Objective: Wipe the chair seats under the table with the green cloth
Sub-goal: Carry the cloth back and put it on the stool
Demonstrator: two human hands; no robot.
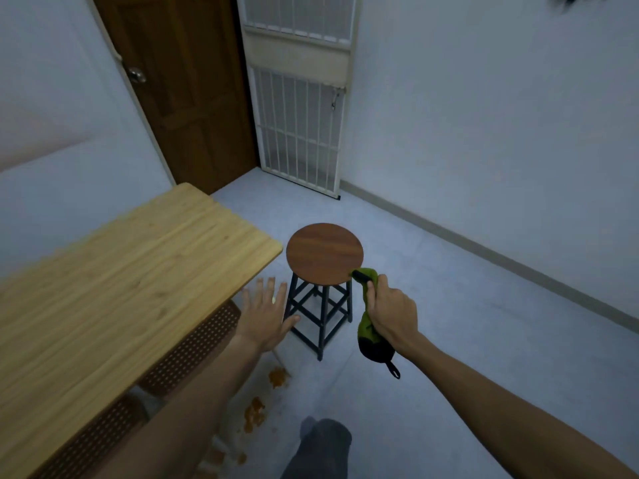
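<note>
My right hand is closed around a bunched green cloth with black trim, just past the near right edge of a round brown stool seat. The cloth's upper end touches or nearly touches that edge. The stool stands on black legs on the floor, beside the end of a light wooden table. My left hand hovers open with fingers spread between the table's corner and the stool. Under the table's near edge show two brown perforated chair seats, mostly hidden by the tabletop and my left arm.
Orange stains spot the pale floor below my left forearm. A brown wooden door and a white barred gate stand at the far end. White walls close in left and right. My dark-clad leg is at the bottom.
</note>
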